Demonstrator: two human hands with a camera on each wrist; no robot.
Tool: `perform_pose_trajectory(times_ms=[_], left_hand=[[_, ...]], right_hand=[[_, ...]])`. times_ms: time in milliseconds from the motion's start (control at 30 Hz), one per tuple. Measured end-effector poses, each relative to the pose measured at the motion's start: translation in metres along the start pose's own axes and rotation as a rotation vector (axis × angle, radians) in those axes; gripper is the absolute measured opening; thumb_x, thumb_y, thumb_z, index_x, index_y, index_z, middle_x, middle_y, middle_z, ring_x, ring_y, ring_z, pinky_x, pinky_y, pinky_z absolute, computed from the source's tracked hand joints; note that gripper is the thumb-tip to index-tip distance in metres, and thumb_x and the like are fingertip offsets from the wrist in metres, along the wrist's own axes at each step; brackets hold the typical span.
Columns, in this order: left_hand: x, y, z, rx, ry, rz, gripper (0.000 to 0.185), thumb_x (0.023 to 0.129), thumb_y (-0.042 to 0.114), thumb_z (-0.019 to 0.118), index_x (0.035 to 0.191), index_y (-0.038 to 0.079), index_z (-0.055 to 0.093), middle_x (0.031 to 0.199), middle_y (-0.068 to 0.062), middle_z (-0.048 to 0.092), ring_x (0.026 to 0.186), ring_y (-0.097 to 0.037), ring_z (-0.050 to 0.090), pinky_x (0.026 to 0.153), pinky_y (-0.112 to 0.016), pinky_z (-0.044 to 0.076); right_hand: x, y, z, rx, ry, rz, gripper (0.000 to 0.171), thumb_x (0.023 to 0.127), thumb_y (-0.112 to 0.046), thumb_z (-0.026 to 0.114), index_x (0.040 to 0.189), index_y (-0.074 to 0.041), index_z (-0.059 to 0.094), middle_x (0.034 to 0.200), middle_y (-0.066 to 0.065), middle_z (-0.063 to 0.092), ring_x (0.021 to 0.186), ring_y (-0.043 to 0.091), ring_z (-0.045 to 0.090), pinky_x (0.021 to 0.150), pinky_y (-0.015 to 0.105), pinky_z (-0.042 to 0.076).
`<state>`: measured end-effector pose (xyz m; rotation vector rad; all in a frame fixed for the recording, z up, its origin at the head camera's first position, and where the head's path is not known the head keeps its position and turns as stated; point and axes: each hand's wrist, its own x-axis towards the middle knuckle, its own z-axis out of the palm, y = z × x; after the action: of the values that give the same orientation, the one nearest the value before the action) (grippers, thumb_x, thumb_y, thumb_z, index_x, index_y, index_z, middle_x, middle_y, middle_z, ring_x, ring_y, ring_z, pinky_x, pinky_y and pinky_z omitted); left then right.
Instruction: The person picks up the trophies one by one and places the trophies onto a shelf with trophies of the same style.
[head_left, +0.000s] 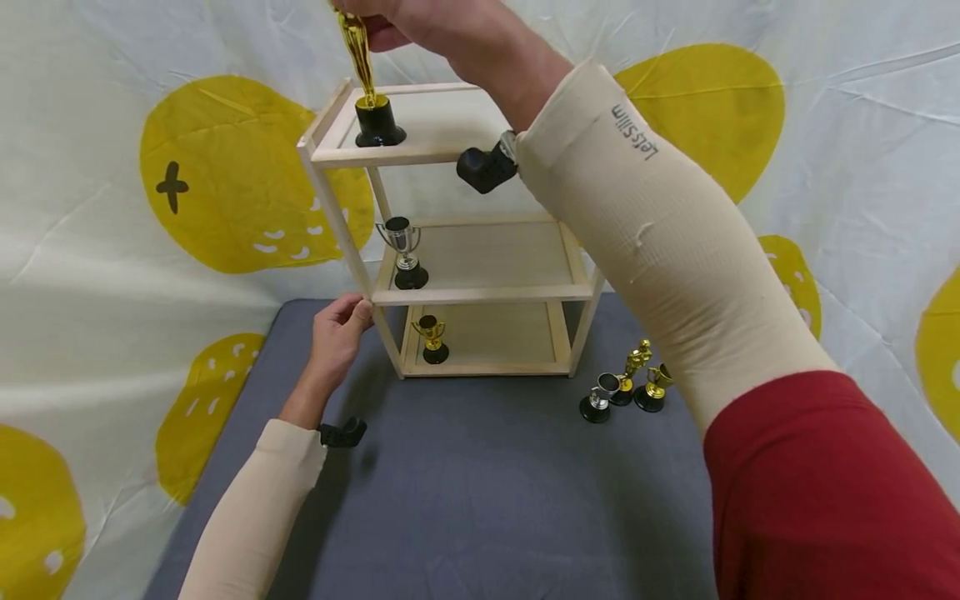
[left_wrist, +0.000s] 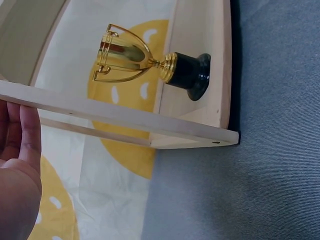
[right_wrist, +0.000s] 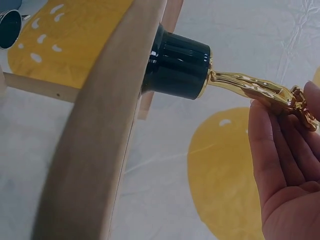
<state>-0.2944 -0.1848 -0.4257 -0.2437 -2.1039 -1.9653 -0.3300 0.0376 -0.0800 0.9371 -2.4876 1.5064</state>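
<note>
Right hand (head_left: 405,21): pinching the gold figure trophy (head_left: 367,87) by its head, fingertips cut off at the frame's top.
Trophy: black base on the shelf (head_left: 442,125) top tier, front-left corner.
Left hand (head_left: 337,333): fingers curled on the shelf's front-left post, grip partly hidden.

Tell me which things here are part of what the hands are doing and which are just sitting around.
In use:
- right hand, holding the gold statuette by its top on the top shelf
- left hand, holding the wooden shelf unit at its front post

Just sitting:
- silver cup on the middle shelf
- gold cup on the bottom shelf
- three small trophies on the grey mat
</note>
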Motion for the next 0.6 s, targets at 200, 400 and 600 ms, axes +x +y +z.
perform_pose_trajectory(times_ms=[200,400,600], left_hand=[[0.000,0.000,-0.001,0.001,-0.009,-0.003,0.035,0.105,0.016,0.059,0.122,-0.014,0.064,0.092,0.021,0.071,0.089,0.000,0.068,0.084,-0.015,0.060],[0.001,0.000,0.001,-0.007,-0.007,-0.002,0.034,0.105,0.015,0.059,0.121,-0.014,0.064,0.091,0.020,0.071,0.088,0.000,0.068,0.083,-0.015,0.060],[0.002,-0.001,0.002,-0.013,-0.012,-0.004,0.029,0.105,0.016,0.059,0.119,-0.008,0.067,0.091,0.020,0.072,0.087,-0.001,0.067,0.084,-0.015,0.060]], right_hand=[[0.000,0.000,0.002,-0.016,-0.008,-0.015,0.028,0.107,-0.022,0.059,0.132,-0.009,0.063,0.112,-0.002,0.062,0.103,0.015,0.056,0.103,0.020,0.053],[-0.002,0.003,-0.002,-0.030,0.017,0.017,0.028,0.107,-0.023,0.060,0.132,-0.011,0.064,0.114,-0.003,0.061,0.103,0.013,0.054,0.101,0.019,0.051],[-0.011,0.009,-0.015,-0.028,0.076,0.045,0.028,0.106,-0.023,0.062,0.132,-0.012,0.065,0.114,-0.003,0.060,0.102,0.013,0.054,0.102,0.019,0.052]])
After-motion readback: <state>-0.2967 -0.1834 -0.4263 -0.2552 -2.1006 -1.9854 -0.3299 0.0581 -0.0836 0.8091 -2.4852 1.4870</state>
